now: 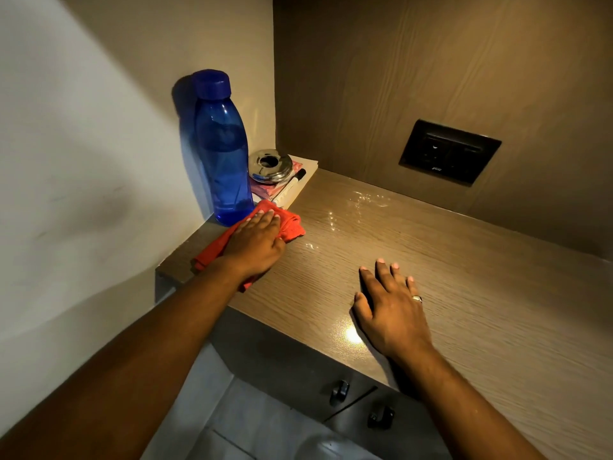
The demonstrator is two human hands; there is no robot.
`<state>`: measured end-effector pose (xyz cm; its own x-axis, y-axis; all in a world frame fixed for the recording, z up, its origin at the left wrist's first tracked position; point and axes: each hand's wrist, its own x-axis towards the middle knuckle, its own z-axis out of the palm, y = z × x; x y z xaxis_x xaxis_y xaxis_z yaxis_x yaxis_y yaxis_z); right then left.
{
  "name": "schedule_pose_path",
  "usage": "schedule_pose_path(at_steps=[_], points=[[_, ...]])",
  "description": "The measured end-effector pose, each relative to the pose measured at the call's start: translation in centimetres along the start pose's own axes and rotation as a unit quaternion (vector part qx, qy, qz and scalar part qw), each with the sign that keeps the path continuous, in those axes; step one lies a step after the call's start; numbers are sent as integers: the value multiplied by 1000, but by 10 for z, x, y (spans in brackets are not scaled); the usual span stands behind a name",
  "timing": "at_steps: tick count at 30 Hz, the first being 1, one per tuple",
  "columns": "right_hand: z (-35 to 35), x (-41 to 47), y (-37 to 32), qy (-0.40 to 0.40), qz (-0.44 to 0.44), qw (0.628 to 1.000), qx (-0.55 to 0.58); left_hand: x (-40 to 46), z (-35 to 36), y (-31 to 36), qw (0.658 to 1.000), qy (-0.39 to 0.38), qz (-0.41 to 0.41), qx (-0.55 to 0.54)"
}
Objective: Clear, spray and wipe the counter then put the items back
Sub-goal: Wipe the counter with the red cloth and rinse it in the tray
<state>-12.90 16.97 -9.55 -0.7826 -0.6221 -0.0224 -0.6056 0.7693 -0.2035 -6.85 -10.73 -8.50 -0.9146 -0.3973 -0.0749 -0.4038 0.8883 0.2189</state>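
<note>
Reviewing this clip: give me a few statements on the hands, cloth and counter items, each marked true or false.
1. The left hand presses flat on the red cloth. True.
2. The right hand holds a spray bottle. False: it rests open on the bare counter, holding nothing.
3. The blue bottle lies on its side. False: it stands upright in the left corner, cap on.
4. Wet streaks glisten on the counter near the back wall. True.
5. A round metal lid sits on the papers beside the bottle. True.

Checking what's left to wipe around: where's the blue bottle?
The blue bottle stands upright in the counter's far-left corner, against the wall, just beyond the orange cloth.
</note>
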Motion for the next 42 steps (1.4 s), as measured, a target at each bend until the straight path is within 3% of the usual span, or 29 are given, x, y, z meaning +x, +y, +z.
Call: schedule_pose_path(at_steps=[7,14,22,37,42], points=[[1,0,-1,7,6,1000,8,-23,15,11,1000,12,1,-5],[-2,-1,-1,10,15,1000,18,-10,22,104,997,-36,63,-18],[-1,2,2,29,58,998,27,13,17,61,983,-7,177,40],[-4,84,16,41,159,986,7,134,24,86,994,20,95,45],[2,89,21,110,258,960,22,171,23,100,998,22,51,26]])
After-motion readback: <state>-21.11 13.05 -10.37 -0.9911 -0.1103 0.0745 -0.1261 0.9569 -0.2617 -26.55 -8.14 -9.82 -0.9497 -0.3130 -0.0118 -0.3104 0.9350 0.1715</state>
